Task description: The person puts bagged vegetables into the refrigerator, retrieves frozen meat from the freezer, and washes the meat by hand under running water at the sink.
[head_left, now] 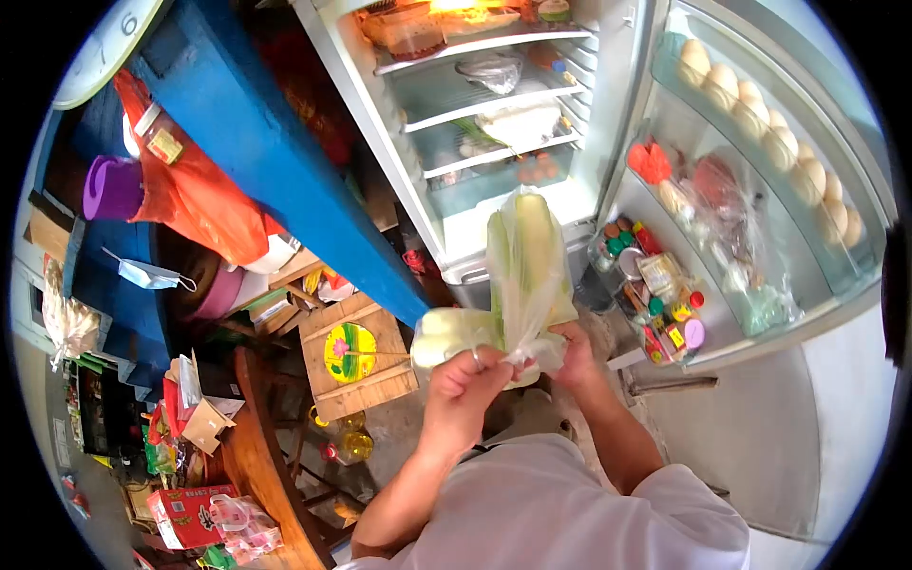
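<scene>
One fridge [465,228] stands open ahead of the person, lit inside, with food on several shelves. Its door [807,321] swings out to the right. A blue beam [285,161] slants along the fridge's left; a brown table [275,503] sits at the lower left. Between them is a wood stool [366,397] with a round yellow fan [339,342] on it.

The clear bag [532,256], filled with long pale-green produce, is upright in both hands, before the fridge's lower part. A pale bundle [446,332] rests just beside it, on the left; whether it shares the plastic, I cannot tell.

The left hand [461,388], ringed, pinches the bag's gathered neck between thumb and forefinger, other fingers curled. The right hand [577,357] touches the neck's other side; its fingertips are partly hidden, so their pinch is unclear.

Jars [657,277] crowd the door's low shelf, and eggs [781,148] line its top rack.
</scene>
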A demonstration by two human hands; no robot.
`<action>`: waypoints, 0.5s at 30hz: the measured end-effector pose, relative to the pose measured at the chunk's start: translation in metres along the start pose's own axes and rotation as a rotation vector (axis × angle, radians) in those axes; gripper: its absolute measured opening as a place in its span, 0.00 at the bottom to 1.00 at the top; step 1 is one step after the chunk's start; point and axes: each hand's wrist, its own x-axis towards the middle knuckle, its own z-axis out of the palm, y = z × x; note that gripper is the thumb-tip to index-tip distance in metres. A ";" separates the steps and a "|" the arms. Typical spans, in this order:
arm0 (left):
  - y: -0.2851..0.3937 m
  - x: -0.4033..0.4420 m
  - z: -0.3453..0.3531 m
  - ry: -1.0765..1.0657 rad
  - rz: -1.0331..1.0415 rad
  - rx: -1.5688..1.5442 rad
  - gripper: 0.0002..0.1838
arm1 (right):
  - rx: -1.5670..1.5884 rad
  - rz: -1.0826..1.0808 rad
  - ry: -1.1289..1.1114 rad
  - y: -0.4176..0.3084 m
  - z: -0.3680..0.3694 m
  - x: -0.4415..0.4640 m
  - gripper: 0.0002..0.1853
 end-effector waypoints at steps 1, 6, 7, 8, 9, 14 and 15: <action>0.005 0.005 0.002 -0.018 0.034 0.001 0.07 | -0.075 -0.048 0.006 -0.013 0.010 0.008 0.27; 0.009 0.043 0.003 0.039 0.101 -0.013 0.08 | -0.513 -0.138 0.011 -0.060 0.029 0.075 0.26; 0.012 0.053 0.008 0.083 0.116 -0.089 0.09 | -0.593 -0.331 -0.256 -0.063 0.017 0.103 0.25; 0.013 0.061 0.011 0.129 0.129 -0.167 0.09 | -0.633 -0.418 -0.391 -0.066 0.009 0.124 0.24; 0.008 0.068 0.010 0.126 0.144 -0.194 0.11 | -0.656 -0.506 -0.527 -0.069 0.002 0.145 0.23; -0.005 0.105 0.016 0.221 0.090 -0.273 0.15 | -0.102 0.066 -0.284 -0.110 0.056 0.199 0.17; -0.005 0.112 0.019 0.240 0.125 -0.316 0.16 | -0.102 0.075 -0.291 -0.111 0.070 0.203 0.17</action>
